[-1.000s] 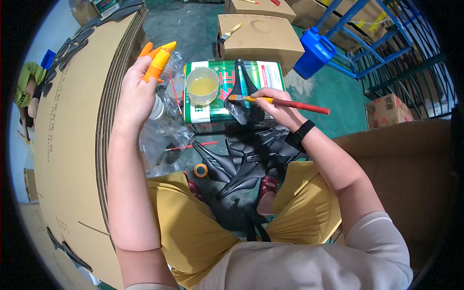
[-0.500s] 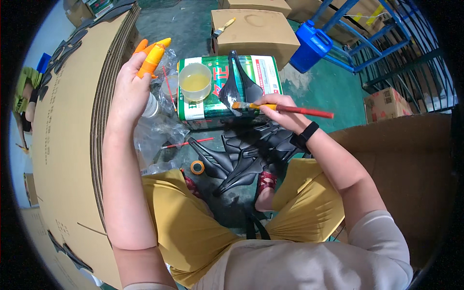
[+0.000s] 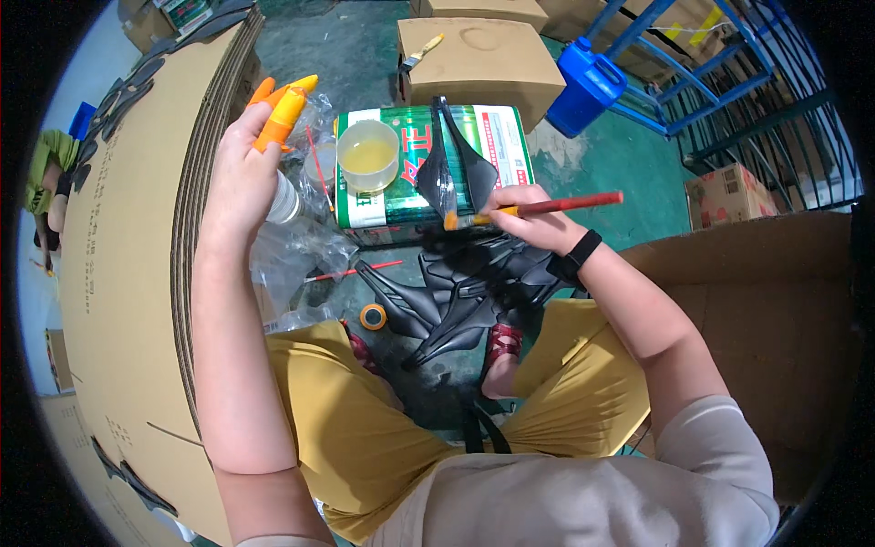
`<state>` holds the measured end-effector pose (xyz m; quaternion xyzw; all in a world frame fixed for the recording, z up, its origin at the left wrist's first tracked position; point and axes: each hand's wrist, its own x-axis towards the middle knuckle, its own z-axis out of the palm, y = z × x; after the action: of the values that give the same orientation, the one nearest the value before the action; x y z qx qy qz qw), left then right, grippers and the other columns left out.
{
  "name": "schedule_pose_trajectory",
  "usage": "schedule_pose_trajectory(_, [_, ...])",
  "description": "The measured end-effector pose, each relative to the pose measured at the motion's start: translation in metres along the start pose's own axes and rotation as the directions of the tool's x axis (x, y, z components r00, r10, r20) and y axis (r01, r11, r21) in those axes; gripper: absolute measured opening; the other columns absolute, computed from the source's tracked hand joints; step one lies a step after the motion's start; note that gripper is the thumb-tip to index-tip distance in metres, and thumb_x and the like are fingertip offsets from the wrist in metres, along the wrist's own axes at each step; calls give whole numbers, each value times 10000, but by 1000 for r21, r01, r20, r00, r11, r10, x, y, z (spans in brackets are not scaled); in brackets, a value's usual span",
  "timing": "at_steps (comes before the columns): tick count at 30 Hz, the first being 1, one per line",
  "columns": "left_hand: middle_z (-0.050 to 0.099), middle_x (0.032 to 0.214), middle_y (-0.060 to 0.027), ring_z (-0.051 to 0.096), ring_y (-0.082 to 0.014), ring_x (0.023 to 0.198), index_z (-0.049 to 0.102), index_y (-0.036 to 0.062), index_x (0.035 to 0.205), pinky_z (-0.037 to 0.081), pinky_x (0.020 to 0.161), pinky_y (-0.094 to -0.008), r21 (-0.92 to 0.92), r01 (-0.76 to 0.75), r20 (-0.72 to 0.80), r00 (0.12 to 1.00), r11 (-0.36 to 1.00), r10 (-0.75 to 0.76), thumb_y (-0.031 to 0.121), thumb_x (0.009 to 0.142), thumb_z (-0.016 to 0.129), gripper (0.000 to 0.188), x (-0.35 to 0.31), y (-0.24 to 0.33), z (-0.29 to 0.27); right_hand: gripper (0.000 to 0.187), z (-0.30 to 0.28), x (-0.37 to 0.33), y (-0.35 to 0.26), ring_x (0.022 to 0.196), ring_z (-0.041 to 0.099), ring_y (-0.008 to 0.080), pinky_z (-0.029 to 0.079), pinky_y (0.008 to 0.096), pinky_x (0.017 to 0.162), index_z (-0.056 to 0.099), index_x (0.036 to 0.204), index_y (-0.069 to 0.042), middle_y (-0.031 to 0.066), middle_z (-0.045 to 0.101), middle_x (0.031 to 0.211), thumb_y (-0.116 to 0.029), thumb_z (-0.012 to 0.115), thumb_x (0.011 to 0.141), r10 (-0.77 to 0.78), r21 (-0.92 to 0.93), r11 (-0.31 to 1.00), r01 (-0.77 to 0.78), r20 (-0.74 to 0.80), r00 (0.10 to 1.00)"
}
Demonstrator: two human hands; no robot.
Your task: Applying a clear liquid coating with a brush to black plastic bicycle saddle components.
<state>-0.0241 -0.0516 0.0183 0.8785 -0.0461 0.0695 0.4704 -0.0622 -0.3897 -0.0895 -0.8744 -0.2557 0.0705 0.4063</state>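
Observation:
My right hand [image 3: 533, 219] is closed round a paintbrush [image 3: 574, 201] with a red handle and a yellow-orange neck. Its bristles touch or hover at the lower tip of the left prong of a black forked piece [image 3: 439, 164], which looks glossy there. That piece rests on a green and white printed box [image 3: 410, 205], beside a translucent cup [image 3: 368, 155] of yellowish liquid. Orange and yellow covers wrap fingers of my left hand [image 3: 251, 146], raised at the left with fingers extended and nothing visible in it. A white-capped bottle [image 3: 285, 199] stands near that wrist.
Several black forked pieces [image 3: 456, 310] lie piled on the floor by my feet, near an orange tape roll [image 3: 372, 316] and a thin red-handled brush [image 3: 355, 271]. Stacked cardboard [image 3: 137, 273] walls the left. Beyond are a carton [image 3: 483, 64] holding another brush [image 3: 421, 53] and a blue jerrycan [image 3: 586, 87].
The paintbrush tip has moved slightly down and right, past the left prong's lower end. The black forked piece has shifted a little right. My left hand stays almost in place.

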Motion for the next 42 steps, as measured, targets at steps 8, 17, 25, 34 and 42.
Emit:
schedule_pose_trajectory(8, [543,1082,-26,484,-95,919,465,51,1307,378,809,-222,0,-41,39,998,999,41,114,896,437,416,2,-5,-2,185,-4,15,6,660,557,153,451,293,617,617,896,-8,78,607,736,-176,560,842,128,104,989,-108,-207,970])
schedule_pose_trajectory(17, [435,1356,-165,470,-223,1197,560,18,1177,378,933,-276,-41,-26,10,1000,999,27,16,824,451,369,-3,5,-1,181,-9,8,1,691,596,222,463,326,644,601,763,-4,115,600,707,-159,513,798,77,50,996,-79,38,996])
schedule_pose_trajectory(25, [534,1224,-50,490,-100,1000,486,14,1271,363,881,-226,46,-49,64,997,998,47,111,909,452,377,0,-3,0,162,-2,4,-1,673,593,223,463,332,628,590,780,-5,117,591,701,-153,531,807,33,-17,999,-33,2,999])
schedule_pose_trajectory(34, [423,1359,-195,448,-250,1222,556,26,1202,350,976,-302,-72,1,86,996,997,5,119,876,507,342,-2,12,6,201,-5,21,-7,717,590,168,461,296,662,616,829,-9,95,611,742,-190,533,851,188,209,967,-147,-191,963])
schedule_pose_trajectory(42, [411,1369,-193,420,-255,1252,550,30,1214,332,999,-313,-63,-33,73,997,997,37,114,879,502,348,2,-1,1,153,5,6,-1,674,582,189,455,307,633,598,784,-4,96,594,696,-147,546,804,16,71,997,-22,87,996])
